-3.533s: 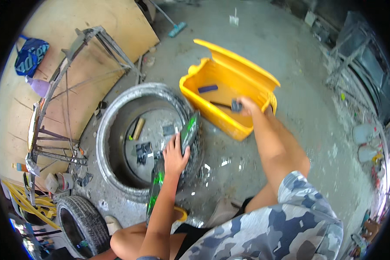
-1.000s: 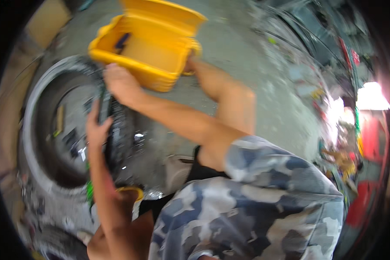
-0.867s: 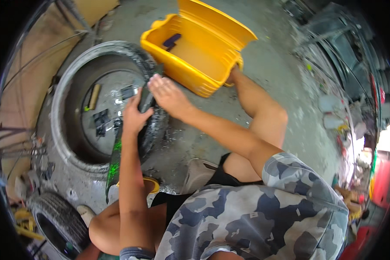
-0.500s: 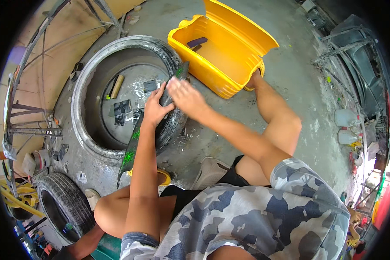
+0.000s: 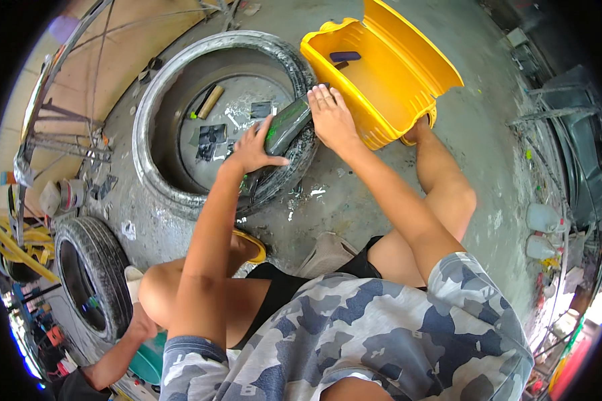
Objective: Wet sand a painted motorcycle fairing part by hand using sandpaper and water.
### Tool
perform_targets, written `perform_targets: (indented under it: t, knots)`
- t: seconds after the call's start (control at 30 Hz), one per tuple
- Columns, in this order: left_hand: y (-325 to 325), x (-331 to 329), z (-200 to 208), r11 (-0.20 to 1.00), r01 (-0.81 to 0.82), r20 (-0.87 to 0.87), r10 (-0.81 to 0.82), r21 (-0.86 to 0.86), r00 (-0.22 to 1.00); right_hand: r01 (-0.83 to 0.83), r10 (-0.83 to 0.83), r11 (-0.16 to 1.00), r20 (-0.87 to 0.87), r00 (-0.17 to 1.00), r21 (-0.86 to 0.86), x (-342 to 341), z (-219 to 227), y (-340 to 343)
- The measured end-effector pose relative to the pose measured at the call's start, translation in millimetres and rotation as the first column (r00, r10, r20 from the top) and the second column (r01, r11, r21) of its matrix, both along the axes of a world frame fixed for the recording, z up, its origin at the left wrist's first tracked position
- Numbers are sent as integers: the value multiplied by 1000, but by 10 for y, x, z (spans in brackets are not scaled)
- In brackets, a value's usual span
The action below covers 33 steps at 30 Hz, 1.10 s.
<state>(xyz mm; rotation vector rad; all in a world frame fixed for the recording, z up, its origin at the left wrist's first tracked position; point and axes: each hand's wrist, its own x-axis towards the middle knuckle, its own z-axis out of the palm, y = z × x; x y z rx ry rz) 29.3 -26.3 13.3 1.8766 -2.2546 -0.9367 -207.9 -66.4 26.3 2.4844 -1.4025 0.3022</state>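
A long, wet dark panel with green speckles (image 5: 291,125) lies slantwise across the right rim of a tyre (image 5: 142,127) lying on its side. My left hand (image 5: 251,150) grips the panel's side, its thumb spread away from the fingers. Over the panel's far right end my right hand (image 5: 332,119) lies with fingers stretched out and close together; anything beneath them is hidden. Inside the tyre, shallow water surrounds several dark sheets (image 5: 212,134) and a tan stick-like piece (image 5: 211,101).
Beyond my right hand stands a yellow open bin (image 5: 381,73) holding a dark block (image 5: 345,56). A second tyre (image 5: 114,281) leans at the lower left, near another person's arm (image 5: 124,347). Metal frames line the left side; plastic jugs (image 5: 540,218) stand at the right.
The panel has turned, and its green lower end no longer sticks out beside my left forearm. My right hand, blurred before, now rests nearer the panel's far end. The view has shifted.
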Motion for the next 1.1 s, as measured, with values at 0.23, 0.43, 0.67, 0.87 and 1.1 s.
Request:
perform_targets:
  t: [0.23, 0.43, 0.67, 0.87, 1.1]
  knots:
    - [301, 237, 329, 906, -208, 212, 136, 368, 968, -71, 32, 976, 189, 982, 206, -79, 112, -106]
    - [103, 228, 324, 956, -61, 34, 54, 287, 998, -75, 77, 997, 106, 991, -22, 291, -108, 386]
    - [187, 325, 135, 953, -152, -77, 177, 262, 981, -125, 132, 990, 129, 983, -64, 310, 33, 134]
    - [129, 415, 26, 916, -131, -183, 213, 380, 960, -346, 352, 932, 50, 935, -106, 764, -104, 667]
    - [133, 337, 64, 915, -166, -237, 265, 368, 935, -171, 169, 981, -32, 985, -97, 482, 205, 193]
